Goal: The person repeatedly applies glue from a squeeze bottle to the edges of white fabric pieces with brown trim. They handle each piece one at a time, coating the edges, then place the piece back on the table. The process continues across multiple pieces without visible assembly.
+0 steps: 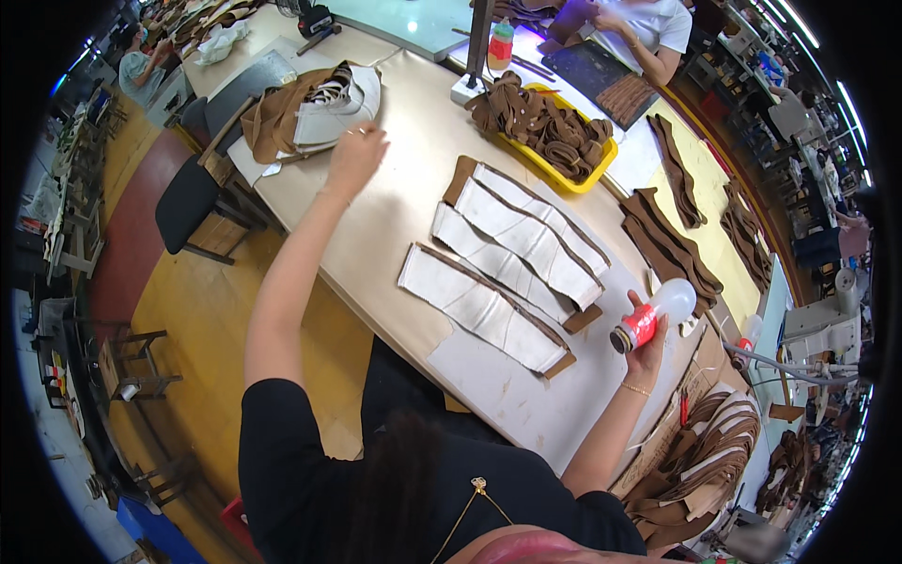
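Nearest: black short-sleeved top. Far L: heaped brown-and-white floppy pcs, not laid out. L hand by heap's edge, fingers part-curled; hold unclear. Ctr: 3 long white-faced brown-edged strips, laid flat; amt. done, can't tell. R hand, right of strips: wrapped round translucent red-labelled bottle.

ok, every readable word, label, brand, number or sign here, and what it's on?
None legible enough to quote.
Red wraparound label on the translucent white plastic bottle in the right hand: any print too small to read.
Small green-and-red plastic bottle, far side: too blurred.
White-and-red bottle, right side: too blurred.
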A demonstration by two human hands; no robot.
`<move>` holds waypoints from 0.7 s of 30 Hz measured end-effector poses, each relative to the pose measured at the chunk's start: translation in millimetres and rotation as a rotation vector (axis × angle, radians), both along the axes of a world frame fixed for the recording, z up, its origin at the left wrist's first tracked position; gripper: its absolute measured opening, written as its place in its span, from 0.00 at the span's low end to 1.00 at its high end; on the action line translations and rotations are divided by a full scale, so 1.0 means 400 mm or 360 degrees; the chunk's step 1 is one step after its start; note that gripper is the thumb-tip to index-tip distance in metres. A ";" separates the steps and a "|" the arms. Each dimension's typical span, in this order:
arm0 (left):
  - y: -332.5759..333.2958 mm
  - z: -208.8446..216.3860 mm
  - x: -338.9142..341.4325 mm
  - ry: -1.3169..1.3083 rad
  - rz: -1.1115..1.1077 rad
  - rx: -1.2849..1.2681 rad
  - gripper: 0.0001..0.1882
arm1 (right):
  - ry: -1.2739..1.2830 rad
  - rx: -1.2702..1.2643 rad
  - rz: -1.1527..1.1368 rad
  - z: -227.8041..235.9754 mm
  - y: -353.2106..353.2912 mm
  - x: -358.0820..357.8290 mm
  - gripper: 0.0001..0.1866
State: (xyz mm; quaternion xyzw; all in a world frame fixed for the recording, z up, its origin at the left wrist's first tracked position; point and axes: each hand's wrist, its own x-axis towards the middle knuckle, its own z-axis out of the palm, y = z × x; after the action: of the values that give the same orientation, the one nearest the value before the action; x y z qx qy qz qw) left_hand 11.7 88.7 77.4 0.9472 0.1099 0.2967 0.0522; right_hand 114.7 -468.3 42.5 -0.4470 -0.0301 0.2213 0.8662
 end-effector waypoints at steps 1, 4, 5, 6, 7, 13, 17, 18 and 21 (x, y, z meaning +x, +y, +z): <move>0.046 0.005 0.019 0.0009 0.0119 0.0106 0.10 | 0.0012 0.0001 -0.0005 0.007 0.006 -0.007 0.35; 0.140 -0.002 0.077 0.0073 0.0524 0.0422 0.15 | 0.0037 -0.0029 -0.0053 0.018 0.017 -0.033 0.35; 0.154 -0.007 0.103 0.0179 0.0655 0.0349 0.15 | 0.0040 -0.0040 -0.0066 0.019 0.020 -0.040 0.35; 0.148 -0.010 0.130 0.0290 0.0771 0.0266 0.16 | 0.0046 -0.0061 -0.0093 0.024 0.017 -0.053 0.34; 0.141 -0.013 0.153 0.0401 0.0887 0.0183 0.17 | 0.0053 -0.0080 -0.0118 0.029 0.015 -0.064 0.34; 0.177 -0.025 0.199 0.0448 0.0993 -0.0232 0.19 | 0.0124 -0.0145 -0.0157 0.031 0.008 -0.082 0.32; 0.357 0.079 0.130 0.0164 0.0762 -0.0770 0.26 | 0.0098 -0.0166 -0.0101 0.064 0.034 -0.084 0.32; 0.361 0.153 0.112 0.0153 0.0654 -0.1061 0.29 | 0.0102 -0.0168 -0.0114 0.072 0.033 -0.092 0.31; 0.321 0.297 0.009 -0.0856 0.0461 -0.1543 0.29 | 0.0063 -0.0135 -0.0110 0.084 0.054 -0.106 0.28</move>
State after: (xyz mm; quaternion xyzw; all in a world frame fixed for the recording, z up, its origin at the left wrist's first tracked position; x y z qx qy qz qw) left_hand 15.1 217.1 196.3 0.6815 0.3450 0.4470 0.4655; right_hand 72.4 -446.8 76.0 -0.4796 0.0120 0.2010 0.8541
